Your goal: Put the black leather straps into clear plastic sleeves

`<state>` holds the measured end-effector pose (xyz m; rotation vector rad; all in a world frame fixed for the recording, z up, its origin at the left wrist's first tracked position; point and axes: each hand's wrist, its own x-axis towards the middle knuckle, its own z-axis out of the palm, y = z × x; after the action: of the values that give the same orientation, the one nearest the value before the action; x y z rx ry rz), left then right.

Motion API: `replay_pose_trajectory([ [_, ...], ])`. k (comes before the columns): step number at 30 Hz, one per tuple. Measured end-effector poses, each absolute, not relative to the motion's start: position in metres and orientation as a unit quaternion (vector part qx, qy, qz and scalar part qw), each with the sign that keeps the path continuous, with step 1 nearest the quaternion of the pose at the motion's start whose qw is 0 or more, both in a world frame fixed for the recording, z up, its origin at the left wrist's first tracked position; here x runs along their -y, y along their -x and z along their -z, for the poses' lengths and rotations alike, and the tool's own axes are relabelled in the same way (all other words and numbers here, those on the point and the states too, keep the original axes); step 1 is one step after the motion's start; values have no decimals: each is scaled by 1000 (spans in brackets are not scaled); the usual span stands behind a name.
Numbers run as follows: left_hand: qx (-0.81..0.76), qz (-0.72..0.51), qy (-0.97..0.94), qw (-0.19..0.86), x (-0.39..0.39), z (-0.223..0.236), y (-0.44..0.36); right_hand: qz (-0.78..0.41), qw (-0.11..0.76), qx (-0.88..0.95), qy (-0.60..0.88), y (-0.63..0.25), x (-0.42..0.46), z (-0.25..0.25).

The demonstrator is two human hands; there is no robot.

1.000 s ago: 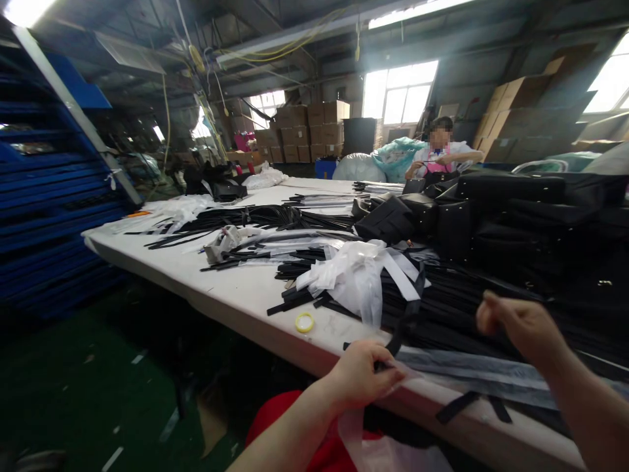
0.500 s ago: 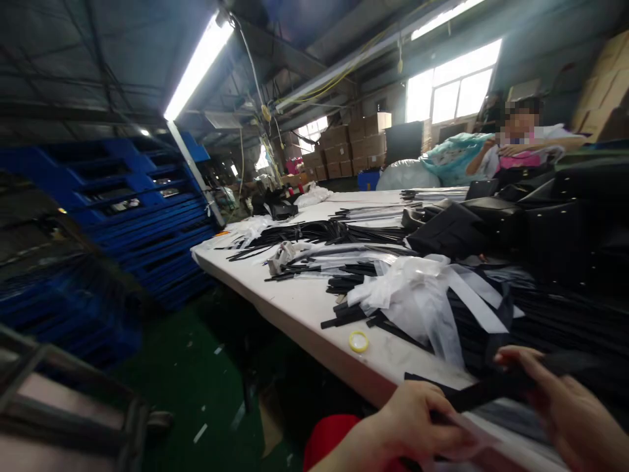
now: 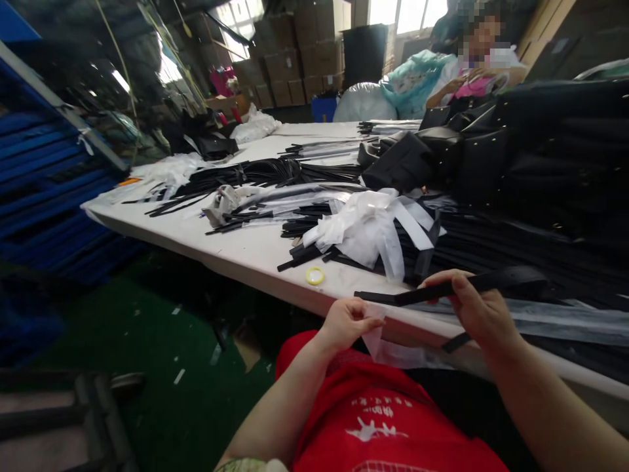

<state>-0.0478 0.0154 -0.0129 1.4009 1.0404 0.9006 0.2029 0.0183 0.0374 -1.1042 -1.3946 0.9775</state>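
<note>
My right hand (image 3: 479, 308) grips a black strap (image 3: 422, 294) between thumb and fingers, over the table's front edge. The strap's end reaches left toward my other hand, and its rest curves away to the right. My left hand (image 3: 350, 322) pinches a translucent plastic sleeve (image 3: 376, 337), which hangs down and trails to the right in front of the edge. Beyond my hands, a crumpled white plastic wrapping (image 3: 356, 226) lies on bundled black strips (image 3: 496, 255). A yellow tape roll (image 3: 315, 276) rests near the edge, up and left of my left hand.
Black bags (image 3: 472, 151) are heaped at the right of the white table (image 3: 246, 252). More black strips (image 3: 265, 172) lie across its middle. A person (image 3: 472, 75) sits at the far side. Blue pallets (image 3: 54, 196) are stacked at the left; a metal frame (image 3: 83, 406) stands lower left.
The view has tilted down and turned right. My left hand has drawn apart from the strap and holds the plastic sleeve, while my right hand still holds the strap.
</note>
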Motion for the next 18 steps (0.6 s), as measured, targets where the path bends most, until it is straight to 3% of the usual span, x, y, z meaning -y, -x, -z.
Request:
replay_pose_trajectory([
  [9, -393, -320, -550, 663, -12, 11, 37, -396, 432, 682, 439, -197, -17, -41],
  [18, -318, -295, -646, 628, -14, 3, 33, -529, 270, 663, 457, -184, -11, -41],
])
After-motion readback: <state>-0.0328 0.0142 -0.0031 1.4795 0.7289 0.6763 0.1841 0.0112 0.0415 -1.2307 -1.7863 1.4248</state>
